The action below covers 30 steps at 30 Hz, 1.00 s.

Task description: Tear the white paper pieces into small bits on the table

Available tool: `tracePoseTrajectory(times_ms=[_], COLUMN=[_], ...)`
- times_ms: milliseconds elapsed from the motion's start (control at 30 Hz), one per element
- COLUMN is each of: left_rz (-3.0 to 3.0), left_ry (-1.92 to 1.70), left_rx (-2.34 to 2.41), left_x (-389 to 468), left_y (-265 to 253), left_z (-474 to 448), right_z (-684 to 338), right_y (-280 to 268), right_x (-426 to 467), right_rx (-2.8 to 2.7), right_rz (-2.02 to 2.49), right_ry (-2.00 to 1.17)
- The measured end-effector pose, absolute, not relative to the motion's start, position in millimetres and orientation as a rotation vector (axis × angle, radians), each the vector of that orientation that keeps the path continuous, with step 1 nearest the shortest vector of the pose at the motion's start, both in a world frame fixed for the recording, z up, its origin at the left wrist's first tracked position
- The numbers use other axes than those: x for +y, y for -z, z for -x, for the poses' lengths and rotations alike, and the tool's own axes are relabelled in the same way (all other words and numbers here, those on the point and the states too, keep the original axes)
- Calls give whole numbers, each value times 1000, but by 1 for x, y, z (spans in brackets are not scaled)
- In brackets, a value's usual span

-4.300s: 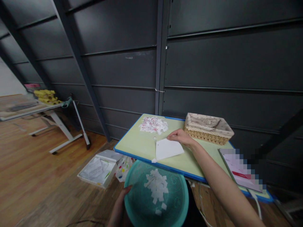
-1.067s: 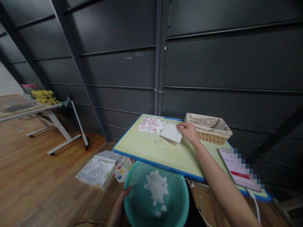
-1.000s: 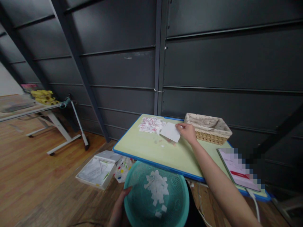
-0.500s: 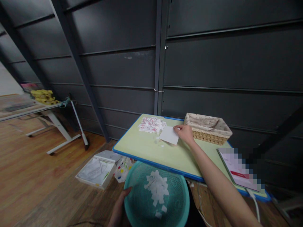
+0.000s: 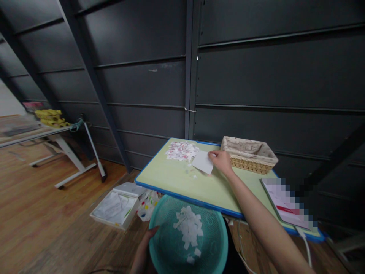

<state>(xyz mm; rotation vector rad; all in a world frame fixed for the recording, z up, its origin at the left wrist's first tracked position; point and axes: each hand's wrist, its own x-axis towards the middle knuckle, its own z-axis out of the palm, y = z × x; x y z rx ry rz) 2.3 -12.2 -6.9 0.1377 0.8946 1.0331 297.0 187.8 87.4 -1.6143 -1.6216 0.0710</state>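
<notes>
Pinched in my right hand [image 5: 221, 160] is a square white sheet of paper [image 5: 203, 162], held low over the pale green tabletop [image 5: 168, 179]. Just left of the sheet lies a heap of small paper scraps [image 5: 181, 151] with pinkish marks, and a few loose bits are scattered below it. My left hand [image 5: 151, 235] grips the left rim of a teal plastic mesh basket [image 5: 211, 243], thumb over the edge, other fingers hidden. White paper pieces [image 5: 188, 226] lie inside this basket, under the table's front edge.
Behind my right hand stands a woven basket [image 5: 252, 164] with a cloth lining. A tablet [image 5: 285, 207] with a white cable lies at the table's right end. On the floor at left are an open white box [image 5: 114, 211] and a dotted plastic bag [image 5: 146, 205]. A dark panelled wall [image 5: 148, 87] rises behind.
The view has shifted very slightly. My right hand with the sheet and my left hand on the teal basket stay almost in place.
</notes>
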Motion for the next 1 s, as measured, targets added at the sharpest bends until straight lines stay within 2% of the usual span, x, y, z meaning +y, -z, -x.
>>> tracePoseTrajectory(times_ms=[600, 1000], left_rz=[-161, -124], left_ry=[-1047, -1016], left_rx=[901, 865], left_x=[-14, -13], left_y=[-4, 8], left_z=[-6, -2], right_z=[-309, -313], right_y=[-93, -95], right_x=[189, 190], right_rx=[-1618, -1575], right_rz=[1549, 1605], right_ry=[-274, -133])
